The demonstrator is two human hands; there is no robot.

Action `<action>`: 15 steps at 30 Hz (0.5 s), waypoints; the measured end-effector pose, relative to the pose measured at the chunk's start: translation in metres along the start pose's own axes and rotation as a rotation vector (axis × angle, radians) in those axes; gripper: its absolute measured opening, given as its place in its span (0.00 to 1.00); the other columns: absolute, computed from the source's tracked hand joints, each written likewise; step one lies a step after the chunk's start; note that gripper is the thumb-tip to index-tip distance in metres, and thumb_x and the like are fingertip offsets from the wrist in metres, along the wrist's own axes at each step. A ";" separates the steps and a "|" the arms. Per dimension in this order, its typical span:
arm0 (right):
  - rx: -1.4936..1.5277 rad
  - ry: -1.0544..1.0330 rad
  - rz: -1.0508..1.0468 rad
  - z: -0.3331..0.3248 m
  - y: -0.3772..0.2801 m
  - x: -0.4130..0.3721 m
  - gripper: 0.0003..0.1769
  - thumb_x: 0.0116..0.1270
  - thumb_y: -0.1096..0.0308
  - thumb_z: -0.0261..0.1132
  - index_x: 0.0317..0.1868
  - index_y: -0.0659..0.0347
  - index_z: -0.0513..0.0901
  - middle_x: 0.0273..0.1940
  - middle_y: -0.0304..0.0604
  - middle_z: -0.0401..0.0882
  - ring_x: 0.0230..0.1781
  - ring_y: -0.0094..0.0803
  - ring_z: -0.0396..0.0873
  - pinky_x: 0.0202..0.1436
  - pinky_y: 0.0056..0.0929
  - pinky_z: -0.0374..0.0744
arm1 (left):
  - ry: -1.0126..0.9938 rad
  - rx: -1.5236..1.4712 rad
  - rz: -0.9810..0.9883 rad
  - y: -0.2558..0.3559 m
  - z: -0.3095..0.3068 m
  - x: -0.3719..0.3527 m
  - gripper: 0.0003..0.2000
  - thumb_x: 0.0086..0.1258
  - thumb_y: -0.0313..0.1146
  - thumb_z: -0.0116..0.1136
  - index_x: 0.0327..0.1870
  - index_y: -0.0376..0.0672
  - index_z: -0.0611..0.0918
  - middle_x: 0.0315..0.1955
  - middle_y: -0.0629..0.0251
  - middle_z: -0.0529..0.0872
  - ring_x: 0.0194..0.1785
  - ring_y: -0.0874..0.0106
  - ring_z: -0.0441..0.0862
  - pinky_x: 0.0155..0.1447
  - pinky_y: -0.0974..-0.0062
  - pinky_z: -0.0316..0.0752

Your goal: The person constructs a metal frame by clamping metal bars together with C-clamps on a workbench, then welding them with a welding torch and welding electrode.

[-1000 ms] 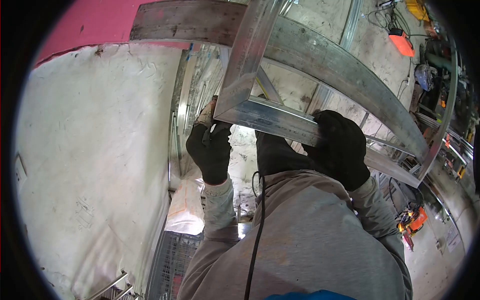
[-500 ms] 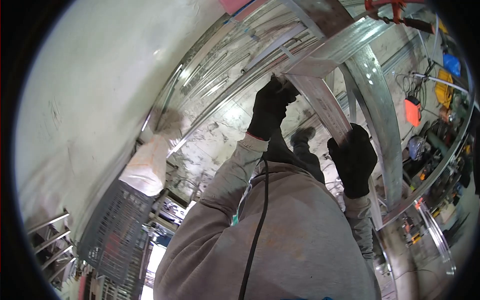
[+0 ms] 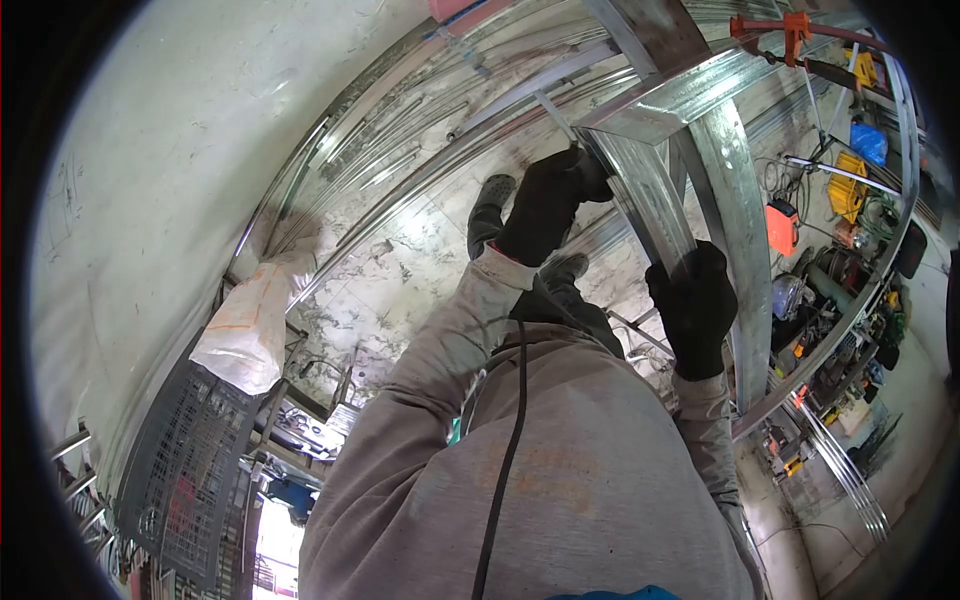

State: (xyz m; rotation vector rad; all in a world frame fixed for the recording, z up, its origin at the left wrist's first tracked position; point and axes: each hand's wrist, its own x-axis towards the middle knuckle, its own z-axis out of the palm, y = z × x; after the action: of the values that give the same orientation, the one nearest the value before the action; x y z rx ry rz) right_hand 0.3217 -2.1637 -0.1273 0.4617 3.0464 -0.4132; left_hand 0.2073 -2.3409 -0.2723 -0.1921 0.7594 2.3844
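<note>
My right hand (image 3: 694,312), in a black glove, is wrapped around the lower end of a short silver metal bar (image 3: 648,205). That bar slants up to a wider metal beam (image 3: 690,98) of a welded-looking frame. My left hand (image 3: 553,205), also black-gloved, is closed beside the bar's upper left edge, its fingers at or touching that edge. What it holds, if anything, is hidden by the glove. Right of the bar, another broad metal beam (image 3: 735,200) of the frame runs downward.
An orange clamp (image 3: 797,38) grips the frame at the top right. Long metal strips (image 3: 370,165) lie on the floor at the left. A white sack (image 3: 245,330) stands near a grey plastic crate (image 3: 185,465). An orange box (image 3: 782,227) and cables lie to the right.
The view has shifted, so the frame sits slightly differently in it. My left hand has come closer to the bar's edge, and a second shoe now shows. My right hand keeps its hold.
</note>
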 end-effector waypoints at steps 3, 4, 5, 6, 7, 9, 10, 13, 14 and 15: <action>-0.014 -0.005 0.008 0.000 0.001 0.001 0.29 0.60 0.54 0.81 0.54 0.61 0.81 0.40 0.46 0.81 0.35 0.45 0.84 0.38 0.41 0.84 | 0.017 0.186 -0.022 0.005 -0.009 0.005 0.21 0.87 0.34 0.57 0.74 0.35 0.77 0.49 0.58 0.91 0.51 0.69 0.91 0.55 0.73 0.88; -0.016 -0.003 -0.003 0.001 0.003 0.000 0.30 0.59 0.53 0.81 0.54 0.61 0.81 0.40 0.46 0.81 0.35 0.45 0.85 0.38 0.41 0.85 | 0.089 0.182 0.065 0.013 0.003 0.002 0.19 0.88 0.34 0.55 0.72 0.34 0.79 0.50 0.60 0.91 0.51 0.70 0.90 0.56 0.72 0.86; -0.018 0.000 -0.014 0.002 0.004 0.000 0.30 0.59 0.53 0.82 0.55 0.61 0.81 0.40 0.46 0.82 0.35 0.45 0.85 0.39 0.41 0.85 | 0.160 0.177 0.152 0.022 0.013 0.002 0.18 0.89 0.34 0.53 0.71 0.33 0.80 0.51 0.61 0.91 0.52 0.72 0.88 0.58 0.71 0.84; -0.018 0.004 -0.011 0.002 0.004 0.000 0.30 0.59 0.53 0.82 0.55 0.61 0.81 0.40 0.46 0.82 0.35 0.45 0.85 0.39 0.41 0.85 | 0.125 0.208 0.148 0.033 0.015 0.006 0.20 0.88 0.32 0.53 0.75 0.35 0.78 0.51 0.63 0.90 0.47 0.75 0.85 0.53 0.73 0.83; 0.000 -0.008 -0.006 0.001 0.004 -0.001 0.31 0.60 0.53 0.82 0.55 0.61 0.81 0.41 0.46 0.82 0.36 0.45 0.86 0.39 0.40 0.85 | 0.121 0.209 0.147 0.036 0.020 0.007 0.20 0.88 0.32 0.53 0.75 0.35 0.78 0.51 0.63 0.90 0.47 0.75 0.85 0.53 0.73 0.83; 0.019 -0.018 0.002 -0.002 0.003 -0.001 0.31 0.60 0.53 0.82 0.56 0.61 0.81 0.42 0.47 0.83 0.36 0.45 0.86 0.40 0.40 0.85 | 0.218 0.249 0.247 0.040 0.032 0.006 0.23 0.86 0.29 0.55 0.79 0.37 0.73 0.45 0.68 0.87 0.44 0.78 0.82 0.50 0.76 0.80; 0.016 -0.015 0.009 -0.003 0.000 0.000 0.31 0.60 0.53 0.82 0.56 0.61 0.81 0.42 0.47 0.83 0.37 0.45 0.86 0.40 0.40 0.85 | 0.214 0.252 0.245 0.045 0.037 0.006 0.23 0.86 0.29 0.55 0.79 0.37 0.73 0.45 0.68 0.87 0.44 0.78 0.82 0.50 0.76 0.80; 0.040 0.000 -0.005 -0.004 -0.002 0.002 0.30 0.60 0.54 0.83 0.55 0.61 0.82 0.42 0.47 0.84 0.37 0.45 0.87 0.40 0.40 0.86 | 0.114 0.601 0.169 0.052 0.046 0.004 0.29 0.83 0.25 0.59 0.82 0.39 0.68 0.39 0.71 0.83 0.41 0.79 0.81 0.47 0.79 0.79; 0.064 0.009 -0.034 -0.004 -0.001 0.002 0.30 0.60 0.54 0.83 0.55 0.61 0.82 0.42 0.46 0.84 0.37 0.45 0.87 0.41 0.40 0.86 | 0.148 0.645 0.173 0.047 0.051 0.004 0.30 0.81 0.26 0.61 0.82 0.39 0.68 0.45 0.66 0.85 0.41 0.80 0.81 0.44 0.79 0.78; 0.064 0.016 -0.019 -0.003 0.002 0.002 0.30 0.60 0.54 0.83 0.55 0.61 0.82 0.42 0.46 0.84 0.37 0.45 0.87 0.41 0.40 0.86 | 0.141 0.516 0.220 0.042 0.059 0.005 0.32 0.79 0.27 0.64 0.82 0.39 0.68 0.46 0.63 0.85 0.41 0.79 0.82 0.43 0.79 0.79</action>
State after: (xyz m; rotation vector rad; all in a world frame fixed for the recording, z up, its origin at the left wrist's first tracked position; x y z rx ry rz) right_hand 0.3204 -2.1607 -0.1248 0.4417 3.0631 -0.5124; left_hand 0.1810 -2.3319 -0.2053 -0.0619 1.4965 2.2965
